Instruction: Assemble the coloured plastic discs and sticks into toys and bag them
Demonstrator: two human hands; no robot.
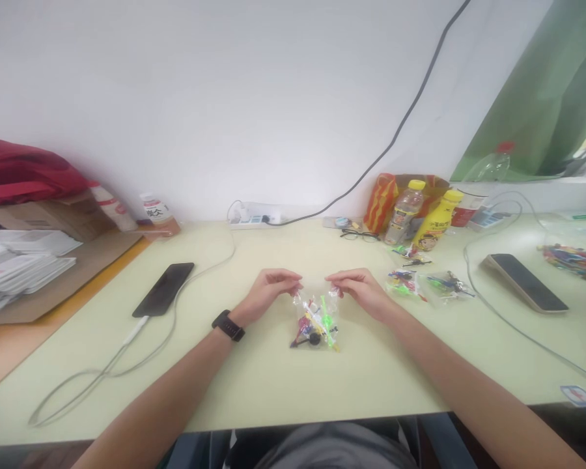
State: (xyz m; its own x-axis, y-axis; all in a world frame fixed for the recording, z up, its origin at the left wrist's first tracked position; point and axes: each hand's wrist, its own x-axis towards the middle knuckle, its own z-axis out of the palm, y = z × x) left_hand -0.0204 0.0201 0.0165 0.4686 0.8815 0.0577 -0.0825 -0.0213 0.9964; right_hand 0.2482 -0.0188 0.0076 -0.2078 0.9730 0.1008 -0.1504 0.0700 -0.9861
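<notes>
Left hand [277, 284] and right hand [357, 290] pinch the clear bag [316, 326] by its far corners; uneven tugging could spill pieces [327, 320].

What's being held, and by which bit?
A clear, squarish plastic bag of small colourful pieces, by its top corners: left grip at one, right grip at the other.

Showed green, white and black on plastic pieces [327, 321]; pale yellow on table [254, 391]; black on watch [229, 325]; wavy red-and-yellow stripes on packet [379, 203].
</notes>
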